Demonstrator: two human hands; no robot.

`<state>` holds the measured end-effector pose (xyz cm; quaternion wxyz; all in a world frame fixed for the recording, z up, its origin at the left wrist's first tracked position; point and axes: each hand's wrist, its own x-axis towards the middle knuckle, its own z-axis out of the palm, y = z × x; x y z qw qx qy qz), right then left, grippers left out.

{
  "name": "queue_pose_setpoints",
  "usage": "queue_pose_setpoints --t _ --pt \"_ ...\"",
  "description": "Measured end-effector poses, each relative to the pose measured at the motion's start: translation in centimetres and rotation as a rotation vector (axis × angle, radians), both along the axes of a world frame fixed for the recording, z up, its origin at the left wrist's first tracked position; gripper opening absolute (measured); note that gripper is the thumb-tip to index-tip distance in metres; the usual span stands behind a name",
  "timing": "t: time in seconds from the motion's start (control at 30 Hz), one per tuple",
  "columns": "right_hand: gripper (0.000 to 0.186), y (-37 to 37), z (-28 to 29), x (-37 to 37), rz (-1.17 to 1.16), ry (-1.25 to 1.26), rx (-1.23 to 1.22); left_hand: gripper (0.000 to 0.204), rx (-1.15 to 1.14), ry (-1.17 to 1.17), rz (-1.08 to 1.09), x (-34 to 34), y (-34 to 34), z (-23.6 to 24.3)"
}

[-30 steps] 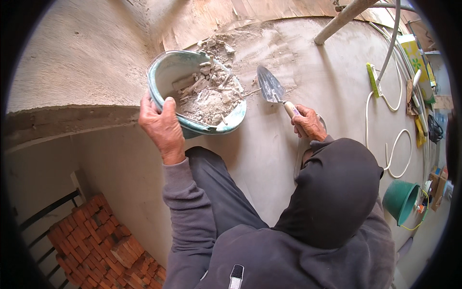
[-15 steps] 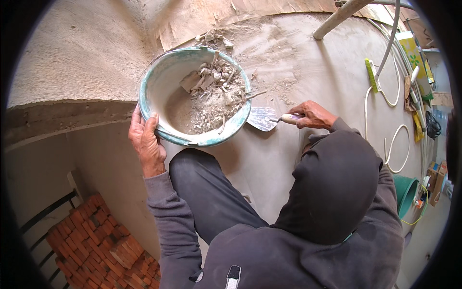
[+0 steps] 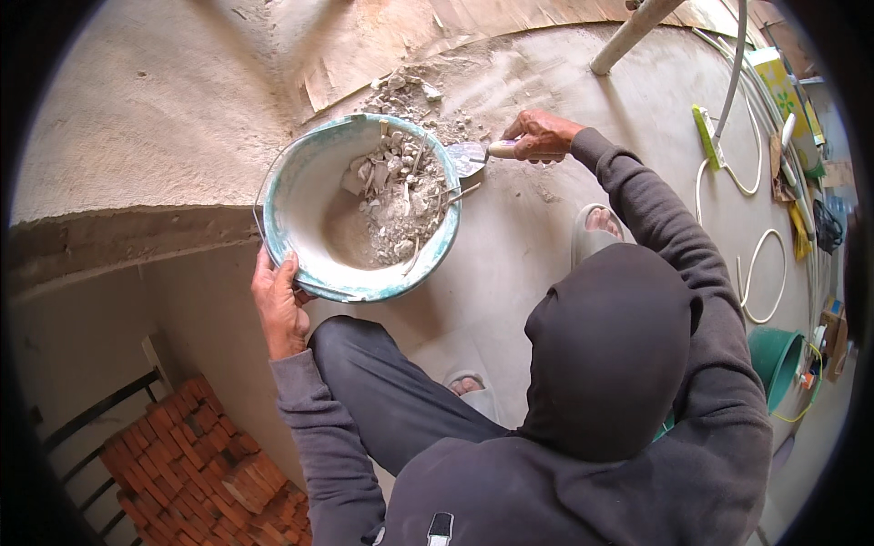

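Observation:
A teal-rimmed bucket [image 3: 314, 196] is tilted so its mouth faces up toward me. Broken rubble and grey dust [image 3: 396, 196] lie along its right inner side, with a thin stick poking over the rim. My left hand [image 3: 280, 305] grips the near-left rim, thumb on top. My right hand [image 3: 543, 136] is wrapped around the light handle of a trowel [image 3: 468, 159]. The trowel's dusty metal blade is close against the bucket's right outer side, its tip partly hidden there. Loose rubble [image 3: 405, 96] lies on the floor just beyond the bucket.
At left, the ledge [image 3: 137, 227] drops off toward stacked red bricks [image 3: 196, 455] and a dark railing [image 3: 100, 414]. A slanted pole [image 3: 628, 41] stands at the far right. Rightward are a green brush [image 3: 706, 136], white hose [image 3: 756, 177] and green bucket [image 3: 774, 364].
My right hand has carried the trowel away from me and slightly left, up along the bucket's right side. The bucket sits a little nearer. My left hand keeps its grip. Sandalled feet now show.

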<state>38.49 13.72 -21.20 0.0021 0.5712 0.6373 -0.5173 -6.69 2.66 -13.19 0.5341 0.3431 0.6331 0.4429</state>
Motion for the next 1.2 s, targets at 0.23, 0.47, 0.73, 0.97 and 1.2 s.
queue_pose_setpoints --t 0.23,0.47,0.73,0.97,1.2 --pt "0.037 1.7 -1.2 -2.4 -0.048 0.002 0.102 0.04 -0.087 0.071 0.005 -0.7 -2.0 -0.1" --pt "0.022 3.7 -3.0 -4.1 -0.067 -0.028 0.386 0.037 -0.137 0.11 0.014 -0.5 -2.8 0.0" --pt "0.037 2.7 -6.2 -3.6 -0.028 -0.225 0.651 0.038 -0.233 0.113 -0.086 -1.2 -3.6 0.2" --pt "0.053 0.7 2.4 -2.6 -0.024 -0.117 0.643 0.042 -0.302 0.082 -0.147 -2.2 -3.9 0.2" --pt "0.042 -2.5 13.7 -5.2 0.231 0.116 0.756 0.035 -0.311 0.082 -0.095 -2.7 -3.7 -0.8"
